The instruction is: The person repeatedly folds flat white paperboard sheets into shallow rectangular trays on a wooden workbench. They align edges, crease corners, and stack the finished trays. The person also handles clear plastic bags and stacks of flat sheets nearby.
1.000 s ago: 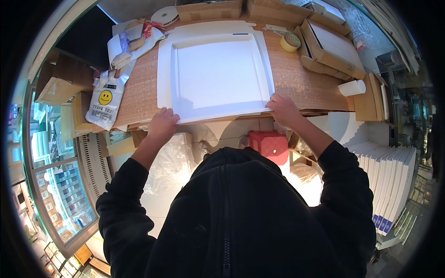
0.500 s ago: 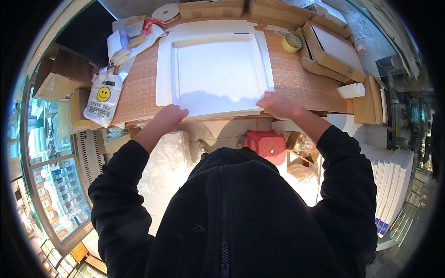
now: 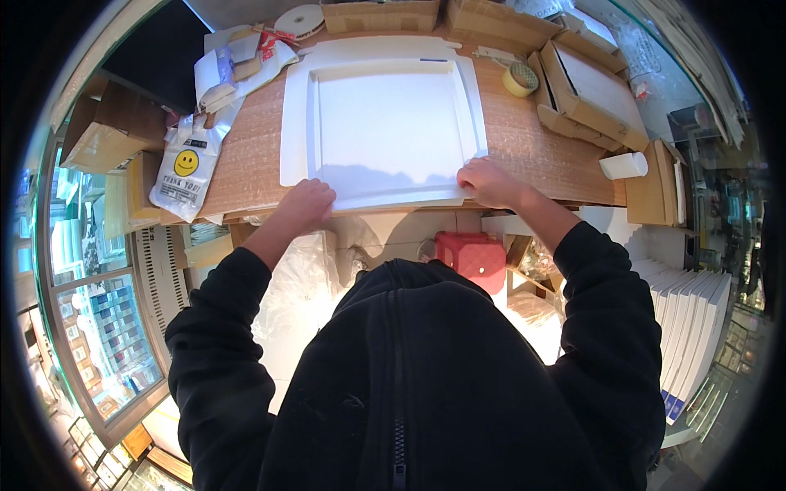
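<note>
A white cardboard box blank [image 3: 385,123] lies on the wooden table, its side walls partly raised around a flat middle. My left hand [image 3: 307,204] is closed on its near left corner, with the fingers curled over the edge. At the near right corner, my right hand [image 3: 490,182] pinches the card in the same way. Between the two hands the near edge stands slightly raised, and my shadow falls just behind it. Both thumbs are partly hidden.
On the table's left lie a plastic bag [image 3: 182,172] and packets. A tape roll [image 3: 520,79] and cardboard boxes [image 3: 594,94] stand at the right, beside a white cup-like cylinder [image 3: 624,166]. A red stool [image 3: 472,260] is below the table edge.
The near edge of the box blank has come up a little between my hands. Both hands have shifted slightly, keeping hold of the near corners.
</note>
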Tool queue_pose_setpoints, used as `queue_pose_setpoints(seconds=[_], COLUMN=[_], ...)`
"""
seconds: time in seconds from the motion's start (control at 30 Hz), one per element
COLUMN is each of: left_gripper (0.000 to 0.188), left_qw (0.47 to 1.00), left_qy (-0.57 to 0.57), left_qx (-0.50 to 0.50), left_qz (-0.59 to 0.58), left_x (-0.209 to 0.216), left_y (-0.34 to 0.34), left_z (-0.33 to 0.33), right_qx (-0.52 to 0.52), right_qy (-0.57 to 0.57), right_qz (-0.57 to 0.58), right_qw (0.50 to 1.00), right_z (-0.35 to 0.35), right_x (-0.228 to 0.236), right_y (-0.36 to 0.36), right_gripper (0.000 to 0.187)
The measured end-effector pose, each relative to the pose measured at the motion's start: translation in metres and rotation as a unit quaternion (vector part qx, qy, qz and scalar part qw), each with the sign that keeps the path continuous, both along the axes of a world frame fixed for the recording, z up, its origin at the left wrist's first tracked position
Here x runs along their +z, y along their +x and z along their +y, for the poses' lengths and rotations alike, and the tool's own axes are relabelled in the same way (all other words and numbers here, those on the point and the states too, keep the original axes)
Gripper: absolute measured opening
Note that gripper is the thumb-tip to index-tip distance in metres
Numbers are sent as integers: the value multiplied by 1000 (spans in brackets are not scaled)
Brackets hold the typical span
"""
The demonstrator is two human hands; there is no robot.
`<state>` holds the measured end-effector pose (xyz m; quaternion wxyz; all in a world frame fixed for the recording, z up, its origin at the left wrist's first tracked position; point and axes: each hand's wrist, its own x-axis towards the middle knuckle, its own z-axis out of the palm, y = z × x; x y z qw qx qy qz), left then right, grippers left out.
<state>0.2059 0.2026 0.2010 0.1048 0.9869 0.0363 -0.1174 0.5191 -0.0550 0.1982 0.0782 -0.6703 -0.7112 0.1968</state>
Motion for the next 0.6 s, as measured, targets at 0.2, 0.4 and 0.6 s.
queue_pose_setpoints(seconds=[0.2,0.4,0.6], left_gripper=[5,6,5], left_qw=[992,993,996], left_qy=[39,47,28], left_qx=[-38,-31,8], left_qz=[-112,-106,-87], left_x=[-7,-15,-11], left_y=[-9,-8,0], left_z=[-9,-7,-13], right_qx=[68,58,38], right_qy=[109,80,176], right_qz=[-36,-41,-69], right_qw=[991,994,981], right_z=[-13,-8,-8], right_x=[0,-1,4], right_y=[-6,-5,2], right_gripper=[7,4,4])
